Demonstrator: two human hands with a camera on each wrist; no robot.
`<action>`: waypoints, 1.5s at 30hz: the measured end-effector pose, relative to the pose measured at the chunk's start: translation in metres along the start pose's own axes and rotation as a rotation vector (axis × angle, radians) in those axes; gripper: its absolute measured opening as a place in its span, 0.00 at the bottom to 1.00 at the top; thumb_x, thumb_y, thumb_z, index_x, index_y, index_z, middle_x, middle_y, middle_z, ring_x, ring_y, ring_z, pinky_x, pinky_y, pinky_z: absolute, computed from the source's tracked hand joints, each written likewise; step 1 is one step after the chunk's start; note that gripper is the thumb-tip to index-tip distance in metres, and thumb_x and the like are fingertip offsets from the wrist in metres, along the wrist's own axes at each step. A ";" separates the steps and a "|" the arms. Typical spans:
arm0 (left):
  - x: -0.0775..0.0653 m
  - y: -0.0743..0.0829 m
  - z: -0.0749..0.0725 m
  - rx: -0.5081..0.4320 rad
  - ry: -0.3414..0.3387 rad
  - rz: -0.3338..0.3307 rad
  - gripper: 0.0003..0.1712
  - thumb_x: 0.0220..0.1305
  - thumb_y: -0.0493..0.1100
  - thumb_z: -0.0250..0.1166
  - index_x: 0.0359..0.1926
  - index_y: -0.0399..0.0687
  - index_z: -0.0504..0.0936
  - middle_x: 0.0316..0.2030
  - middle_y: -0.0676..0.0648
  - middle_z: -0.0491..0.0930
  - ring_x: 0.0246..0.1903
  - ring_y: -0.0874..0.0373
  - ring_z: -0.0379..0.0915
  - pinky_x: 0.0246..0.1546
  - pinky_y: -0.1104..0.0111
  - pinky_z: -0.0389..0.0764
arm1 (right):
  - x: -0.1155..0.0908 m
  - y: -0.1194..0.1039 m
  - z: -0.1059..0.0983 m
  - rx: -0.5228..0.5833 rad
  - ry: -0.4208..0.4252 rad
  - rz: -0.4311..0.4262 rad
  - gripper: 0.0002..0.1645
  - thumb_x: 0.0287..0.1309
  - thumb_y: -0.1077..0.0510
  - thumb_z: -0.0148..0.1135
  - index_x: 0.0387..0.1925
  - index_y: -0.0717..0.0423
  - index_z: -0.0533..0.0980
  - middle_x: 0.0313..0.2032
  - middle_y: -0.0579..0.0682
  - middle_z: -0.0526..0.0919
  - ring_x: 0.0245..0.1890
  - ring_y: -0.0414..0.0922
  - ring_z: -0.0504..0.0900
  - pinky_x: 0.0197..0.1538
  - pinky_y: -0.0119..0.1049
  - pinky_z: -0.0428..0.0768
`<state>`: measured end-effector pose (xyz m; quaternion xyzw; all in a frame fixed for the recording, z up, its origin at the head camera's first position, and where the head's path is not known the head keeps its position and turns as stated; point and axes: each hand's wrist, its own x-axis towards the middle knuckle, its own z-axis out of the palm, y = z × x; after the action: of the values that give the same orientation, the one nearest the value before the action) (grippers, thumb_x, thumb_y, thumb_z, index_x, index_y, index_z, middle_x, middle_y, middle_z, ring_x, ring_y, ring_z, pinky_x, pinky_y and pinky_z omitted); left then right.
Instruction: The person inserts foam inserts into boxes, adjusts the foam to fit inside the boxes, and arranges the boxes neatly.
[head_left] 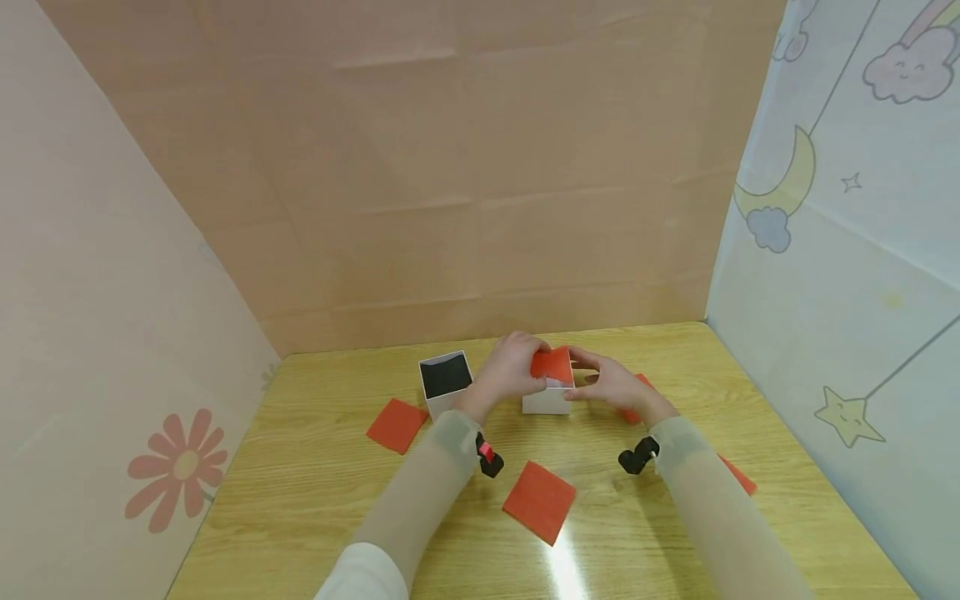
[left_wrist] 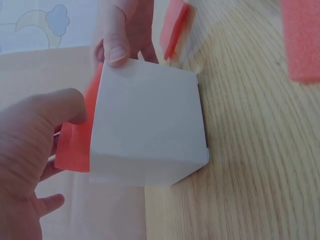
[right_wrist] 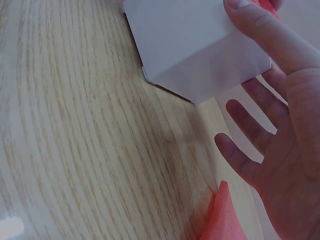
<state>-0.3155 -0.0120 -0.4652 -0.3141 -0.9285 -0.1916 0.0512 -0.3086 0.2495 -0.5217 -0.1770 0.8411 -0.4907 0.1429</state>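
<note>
Sheet material, red and foam-like (head_left: 552, 364), is pinched between my left thumb and fingers at the open top of a white box (head_left: 546, 404); how far it reaches inside, I cannot tell. My left hand (head_left: 513, 367) comes in from the left, its fingers curled closed on the sheet. My right hand (head_left: 617, 386) grips the same box from the right, thumb against the near side by the rim and fingers round towards the far side, the lower ones spread apart. The box stands upright on the wood-grain table (head_left: 315, 467). To its left, near my left wrist, stands another white box (head_left: 438, 406), open at the top, its inside dark. I see a red square (head_left: 397, 426) just beside that one, on its near left side, and a second red square (head_left: 539, 502) lies nearer me, between my forearms. Off to the right, my right wrist partly covers a red piece (head_left: 631, 414), and another red piece (head_left: 741, 475) shows past my right sleeve (head_left: 712, 500). A brown sheet (head_left: 480, 167) rises along the table's far edge.
</note>
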 end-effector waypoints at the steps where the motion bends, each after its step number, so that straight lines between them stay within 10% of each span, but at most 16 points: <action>1: 0.000 0.001 0.000 0.015 -0.004 -0.002 0.29 0.60 0.49 0.79 0.62 0.53 0.85 0.56 0.54 0.84 0.61 0.55 0.70 0.71 0.54 0.69 | 0.000 0.000 0.000 -0.006 -0.001 0.001 0.63 0.60 0.43 0.80 0.87 0.46 0.53 0.81 0.55 0.61 0.76 0.63 0.66 0.70 0.61 0.74; 23: -0.003 -0.013 0.009 -0.225 -0.054 -0.015 0.33 0.65 0.47 0.78 0.69 0.49 0.81 0.61 0.51 0.82 0.61 0.54 0.72 0.62 0.62 0.78 | -0.002 -0.002 -0.001 -0.009 -0.002 -0.002 0.63 0.61 0.44 0.80 0.87 0.48 0.53 0.82 0.55 0.59 0.77 0.65 0.64 0.70 0.64 0.72; 45: 0.004 -0.006 0.010 -0.048 0.012 -0.071 0.21 0.72 0.53 0.71 0.62 0.53 0.88 0.70 0.49 0.74 0.73 0.50 0.64 0.75 0.53 0.66 | -0.002 0.002 0.001 0.030 0.002 -0.021 0.64 0.61 0.45 0.80 0.87 0.51 0.51 0.81 0.56 0.61 0.76 0.64 0.65 0.70 0.62 0.73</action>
<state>-0.3215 -0.0101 -0.4758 -0.2809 -0.9339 -0.2173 0.0422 -0.3064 0.2508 -0.5234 -0.1830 0.8318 -0.5051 0.1396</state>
